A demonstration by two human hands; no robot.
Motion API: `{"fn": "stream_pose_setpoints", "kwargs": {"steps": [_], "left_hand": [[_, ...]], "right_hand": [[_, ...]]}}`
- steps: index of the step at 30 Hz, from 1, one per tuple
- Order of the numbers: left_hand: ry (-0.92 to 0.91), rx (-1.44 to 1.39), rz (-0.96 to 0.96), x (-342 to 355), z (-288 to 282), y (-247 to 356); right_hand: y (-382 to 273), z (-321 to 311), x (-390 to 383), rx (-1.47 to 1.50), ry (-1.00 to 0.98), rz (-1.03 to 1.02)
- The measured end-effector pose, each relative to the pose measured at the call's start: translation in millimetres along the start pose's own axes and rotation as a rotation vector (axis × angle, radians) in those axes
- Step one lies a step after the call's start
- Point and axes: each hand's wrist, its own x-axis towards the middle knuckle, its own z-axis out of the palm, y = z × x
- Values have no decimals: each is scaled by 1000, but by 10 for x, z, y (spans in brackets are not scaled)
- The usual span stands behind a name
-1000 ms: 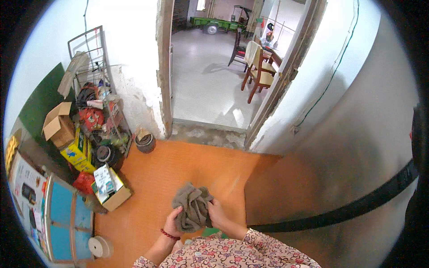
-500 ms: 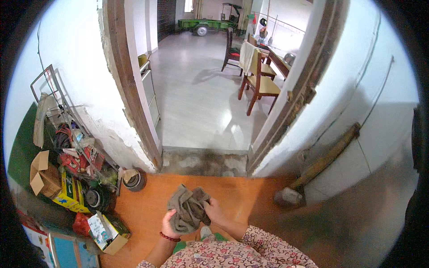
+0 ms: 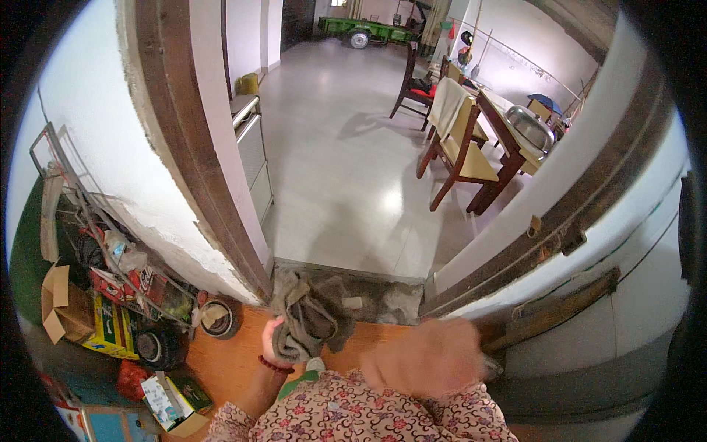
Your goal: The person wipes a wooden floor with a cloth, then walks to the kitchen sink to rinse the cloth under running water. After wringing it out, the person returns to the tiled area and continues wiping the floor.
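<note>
Brown cloth (image 3: 296, 318) in left hand (image 3: 271, 342), threshold (image 3: 402, 300) ahead, chairs (image 3: 479, 168) beyond

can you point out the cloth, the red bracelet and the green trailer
Cloth (image 3: 294, 331), head view: on its bunched folds.
Red bracelet (image 3: 275, 366), head view: middle of its beads.
Green trailer (image 3: 379, 33), head view: its long side panel.

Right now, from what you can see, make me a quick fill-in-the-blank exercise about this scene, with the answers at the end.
1. The person's ____ hand holds the grey-brown cloth.
2. White fabric hangs over the back of a wooden ____.
3. The wheeled trailer in the background is ____ in colour.
4. The nearest floor is ____ in colour.

Missing words: left; chair; green; orange.
</note>
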Motion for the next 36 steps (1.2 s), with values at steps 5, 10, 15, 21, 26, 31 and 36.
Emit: {"fn": "stream_pose_setpoints", "kwargs": {"steps": [5, 10, 15, 21, 26, 31, 36], "left_hand": [[4, -66, -270, 1033, 194, -88], [82, 24, -199, 1766, 121, -21], [154, 19, -168, 2500, 239, 165], [214, 96, 61, 2972, 341, 371], [306, 143, 179, 3336, 412, 770], [333, 183, 228, 3688, 426, 1400], [268, 229, 325, 4230, 637, 1875]], "right_hand": [[-354, -329, 633, 173, -190, 29], [-379, -1174, 825, 249, -273, 52], [-539, -2167, 942, 340, -315, 50], [-545, -3169, 1245, 478, -360, 101], [-327, -3861, 1630, 579, -409, 185], [73, -4527, 1943, 683, -351, 395], [300, -5142, 2413, 432, 102, 464]]}}
